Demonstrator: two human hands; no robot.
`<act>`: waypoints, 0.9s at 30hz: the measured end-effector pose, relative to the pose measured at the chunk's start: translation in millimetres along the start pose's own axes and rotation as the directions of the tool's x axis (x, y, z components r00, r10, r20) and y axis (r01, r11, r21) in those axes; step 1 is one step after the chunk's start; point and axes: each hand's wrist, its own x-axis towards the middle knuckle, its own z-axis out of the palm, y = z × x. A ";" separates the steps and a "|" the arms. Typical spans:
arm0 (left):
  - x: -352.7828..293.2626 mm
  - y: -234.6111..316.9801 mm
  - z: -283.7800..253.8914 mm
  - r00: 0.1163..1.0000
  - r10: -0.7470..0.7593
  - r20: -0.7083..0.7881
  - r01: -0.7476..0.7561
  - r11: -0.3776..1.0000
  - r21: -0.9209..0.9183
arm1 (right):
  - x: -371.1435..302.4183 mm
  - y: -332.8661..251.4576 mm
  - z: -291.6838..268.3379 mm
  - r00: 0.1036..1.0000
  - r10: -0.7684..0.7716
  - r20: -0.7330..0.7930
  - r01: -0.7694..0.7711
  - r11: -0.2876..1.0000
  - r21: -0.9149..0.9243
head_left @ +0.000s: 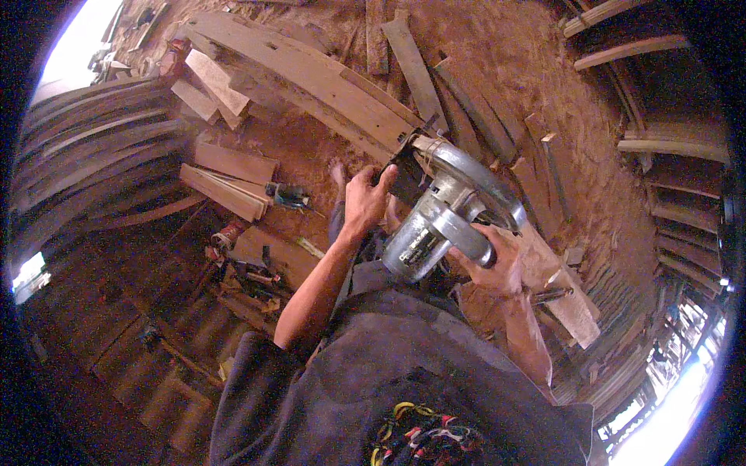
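Note:
A silver circular saw [426,237] with a rounded metal blade guard is held in front of my body. My right hand [497,268] is wrapped around its rear handle. My left hand [367,200] is closed at the left edge of the saw's dark base plate, thumb uppermost; its other fingers are partly hidden. The saw's front meets the near end of a long wooden plank [311,74], which stretches away to the upper left. Its blade is hidden from this view.
Behind my right hand lies a pale board [571,314]. A teal power tool [290,196] rests by short boards [221,193] on the left. Loose offcuts [416,66] lie on the sawdust-covered ground [583,140]. Stacked timber [101,147] lines the left side, with tools [252,272] lower down.

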 end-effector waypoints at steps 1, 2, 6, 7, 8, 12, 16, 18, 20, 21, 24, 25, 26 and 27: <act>-0.5 -0.3 -0.4 1.000 -0.004 0.000 0.004 1.000 -0.013 | 0.4 -1.7 -1.8 1.000 -0.009 0.014 0.009 1.000 0.006; -0.5 2.4 -2.6 1.000 -0.006 -0.001 0.006 1.000 -0.026 | -1.3 -1.3 -3.3 0.998 0.039 0.053 -0.039 0.999 0.012; -1.3 6.8 -9.4 1.000 0.003 0.019 -0.004 0.999 0.045 | -0.6 -8.8 -11.8 0.985 0.094 0.144 -0.100 0.994 0.033; -2.2 6.1 -10.0 1.000 0.020 0.001 -0.020 0.999 0.049 | 0.5 -13.0 -13.9 0.986 0.074 0.151 -0.081 0.996 0.040; -3.0 9.9 -12.5 1.000 -0.003 0.021 0.001 0.999 0.054 | -0.1 -14.6 -13.7 0.990 0.065 0.123 -0.071 0.997 0.043; -0.2 14.4 -18.5 0.996 -0.067 0.066 0.062 0.995 0.072 | -0.4 -17.4 -10.7 0.994 0.074 0.078 -0.076 0.997 0.010; 6.9 0.3 -19.8 0.997 0.005 0.072 -0.014 0.993 0.121 | 1.0 -17.8 -8.4 0.988 0.120 0.097 -0.125 0.991 0.042; 1.7 9.8 -22.6 0.998 0.022 0.055 -0.030 0.990 0.136 | -0.3 -14.7 -7.9 0.995 0.067 0.077 -0.064 0.997 -0.051; 3.3 15.7 -26.5 0.998 0.013 0.059 -0.023 0.983 0.181 | -0.5 -12.4 -5.4 0.999 0.010 0.043 -0.008 0.999 -0.032; 2.9 16.1 -27.9 0.998 0.029 0.058 -0.039 0.984 0.172 | -0.1 -11.8 -3.1 1.000 -0.021 0.016 0.021 0.999 0.032; -3.9 24.1 -29.3 0.995 0.078 0.053 -0.085 0.986 0.141 | -3.1 -11.2 1.1 0.999 -0.021 -0.040 0.024 0.996 0.085; -4.2 25.2 -29.6 0.996 0.077 0.055 -0.085 0.983 0.161 | -4.3 -11.2 1.9 0.999 -0.006 -0.053 0.010 0.997 0.080; -4.7 26.4 -30.1 0.996 0.078 0.053 -0.086 0.979 0.183 | -4.5 -10.1 2.2 0.998 -0.024 -0.060 0.028 0.998 0.055; -4.3 27.2 -31.4 0.996 0.078 0.050 -0.087 0.975 0.204 | -4.2 -9.0 2.3 0.997 -0.043 -0.067 0.045 0.999 0.029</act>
